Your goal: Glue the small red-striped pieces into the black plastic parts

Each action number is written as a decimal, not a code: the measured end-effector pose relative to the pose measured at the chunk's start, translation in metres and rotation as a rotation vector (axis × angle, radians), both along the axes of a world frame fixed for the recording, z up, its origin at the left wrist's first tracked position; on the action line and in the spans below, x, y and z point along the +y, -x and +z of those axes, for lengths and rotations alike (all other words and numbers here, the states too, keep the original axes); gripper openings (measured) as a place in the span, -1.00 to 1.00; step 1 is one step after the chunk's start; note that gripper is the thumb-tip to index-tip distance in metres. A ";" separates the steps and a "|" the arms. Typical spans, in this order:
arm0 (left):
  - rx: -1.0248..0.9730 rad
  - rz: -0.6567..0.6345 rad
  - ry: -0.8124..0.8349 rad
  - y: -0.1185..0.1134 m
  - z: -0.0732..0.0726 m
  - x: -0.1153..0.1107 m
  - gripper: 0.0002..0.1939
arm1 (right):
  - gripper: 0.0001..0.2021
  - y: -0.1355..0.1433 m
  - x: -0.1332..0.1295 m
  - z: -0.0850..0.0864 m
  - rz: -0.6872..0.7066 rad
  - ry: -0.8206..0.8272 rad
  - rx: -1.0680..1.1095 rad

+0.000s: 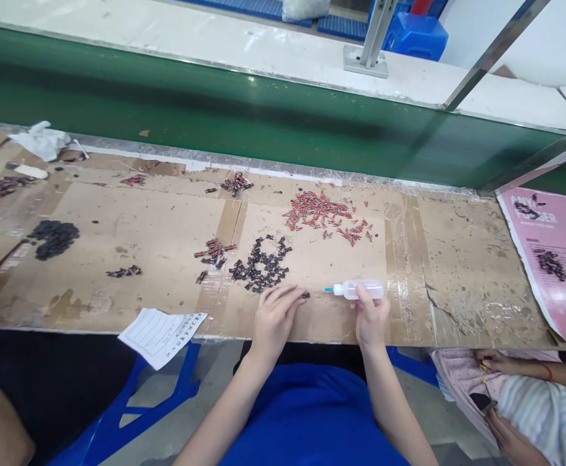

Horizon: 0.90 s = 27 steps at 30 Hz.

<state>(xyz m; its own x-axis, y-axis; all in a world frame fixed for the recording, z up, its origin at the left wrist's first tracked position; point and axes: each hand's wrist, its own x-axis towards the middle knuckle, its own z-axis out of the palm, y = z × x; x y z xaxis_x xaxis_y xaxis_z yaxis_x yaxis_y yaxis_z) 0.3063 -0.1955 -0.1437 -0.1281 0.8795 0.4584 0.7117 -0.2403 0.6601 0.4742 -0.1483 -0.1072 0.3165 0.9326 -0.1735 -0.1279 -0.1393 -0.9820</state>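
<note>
My right hand (373, 317) is wrapped round a clear squeeze bottle (365, 288), which lies level with its thin blue tip (329, 289) pointing left. My left hand (274, 317) has its fingers together at a small black part (305, 295) just above the cardboard. Beyond the left hand is a pile of black parts (263, 268). Small red pieces (315, 210) lie scattered farther back, and a group of red and black parts (214, 251) sits to the left of the black pile.
A paper sheet (164, 336) overhangs the front edge of the cardboard-covered table (166, 226). Dark parts (54, 239) and a white cloth (43, 141) are at the left. A pink sheet (545, 246) covers the right end. Another person's hands (499, 362) are at the lower right.
</note>
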 end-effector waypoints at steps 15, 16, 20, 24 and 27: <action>-0.207 0.043 0.154 0.007 0.009 0.000 -0.83 | -0.71 0.015 -0.010 0.001 0.131 0.007 -0.210; -0.222 0.047 0.168 0.006 0.010 0.000 -0.84 | -0.72 0.015 -0.010 0.001 0.134 0.005 -0.206; -0.275 0.075 0.216 0.005 0.011 0.001 -0.84 | -0.73 0.015 -0.010 0.001 0.146 0.008 -0.216; -0.295 0.073 0.226 0.005 0.011 0.002 -0.86 | -0.72 0.015 -0.010 0.000 0.167 0.013 -0.236; -0.297 0.066 0.221 0.006 0.011 0.003 -0.87 | -0.73 0.015 -0.010 0.000 0.176 0.020 -0.238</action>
<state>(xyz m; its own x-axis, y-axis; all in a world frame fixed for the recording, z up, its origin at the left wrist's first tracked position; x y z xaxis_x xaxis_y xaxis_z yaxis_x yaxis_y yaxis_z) 0.3006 -0.1925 -0.1323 -0.2871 0.9384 0.1923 0.4903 -0.0286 0.8711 0.4594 -0.1580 -0.1071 0.1843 0.9738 -0.1330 0.1332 -0.1588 -0.9783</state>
